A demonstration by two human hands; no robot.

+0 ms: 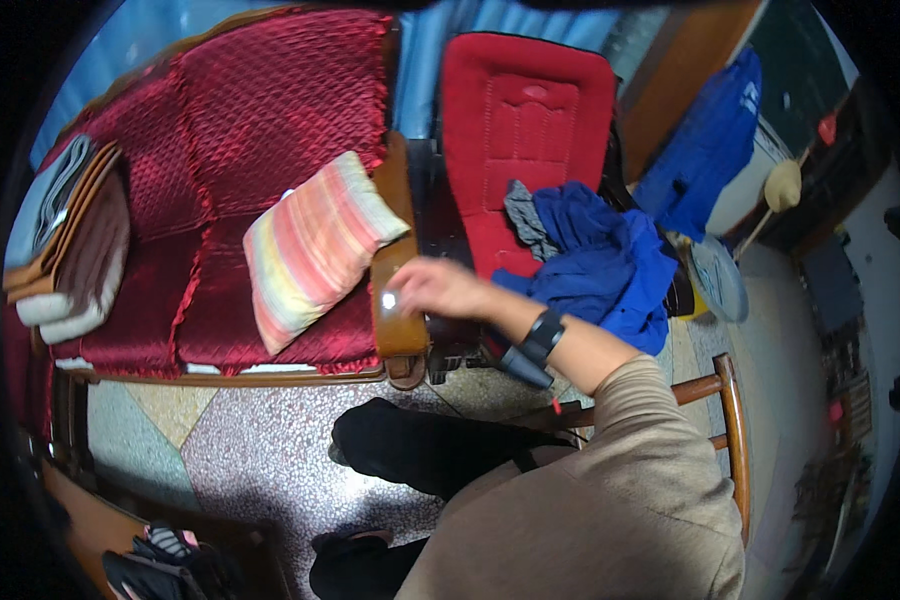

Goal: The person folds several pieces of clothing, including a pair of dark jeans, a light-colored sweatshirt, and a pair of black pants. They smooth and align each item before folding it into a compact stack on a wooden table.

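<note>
My right hand [439, 289], blurred and with its fingers bent, is over the wooden armrest [401, 334] of a sofa. A small bright spot shows by the fingertips; whether it is a glint or an object I cannot tell. A dark band circles that wrist. Left of the hand, a striped pink and yellow cushion [315, 251] leans tilted on the red quilted sofa cover [277, 112]. Beyond the forearm, a heap of blue clothes [585, 247] and a grey cloth [529, 217] lie on a red padded seat [529, 112]. My left hand is out of view.
Folded textiles [82, 240] are stacked at the sofa's left end. A wooden chair [731, 435] stands close behind my arm. Dark folded items [169, 562] lie at the lower left. Blue cloth [705, 150] hangs beside a fan [716, 277]. My legs stand on the stone-patterned floor [247, 442].
</note>
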